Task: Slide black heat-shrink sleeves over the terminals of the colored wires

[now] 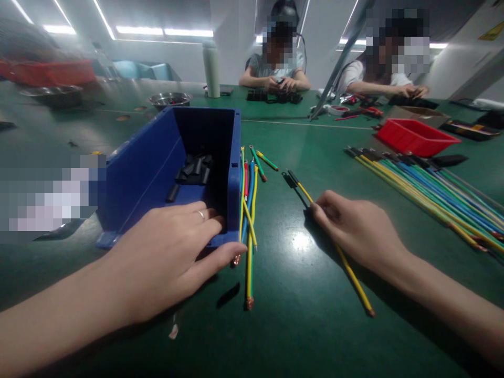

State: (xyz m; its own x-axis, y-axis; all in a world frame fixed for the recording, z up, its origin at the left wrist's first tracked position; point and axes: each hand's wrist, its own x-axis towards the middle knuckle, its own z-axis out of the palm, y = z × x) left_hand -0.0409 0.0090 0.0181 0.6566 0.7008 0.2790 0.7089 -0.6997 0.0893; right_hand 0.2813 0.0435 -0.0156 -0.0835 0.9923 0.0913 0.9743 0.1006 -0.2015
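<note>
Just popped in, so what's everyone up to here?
Someone's right hand is pinching a yellow wire with a black sleeve on its far end. The left hand is at the front of a blue bin holding short black tubes; whether it grips one is hidden. Loose wires lie beside the bin, and a longer bunch lies off to the right. Across the table, two other people are busy with their hands.

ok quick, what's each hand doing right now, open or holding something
Left hand: open, fingers over the front edge of the blue bin, no object visible in its grasp.
Right hand: closed, pinching a yellow wire.
</note>
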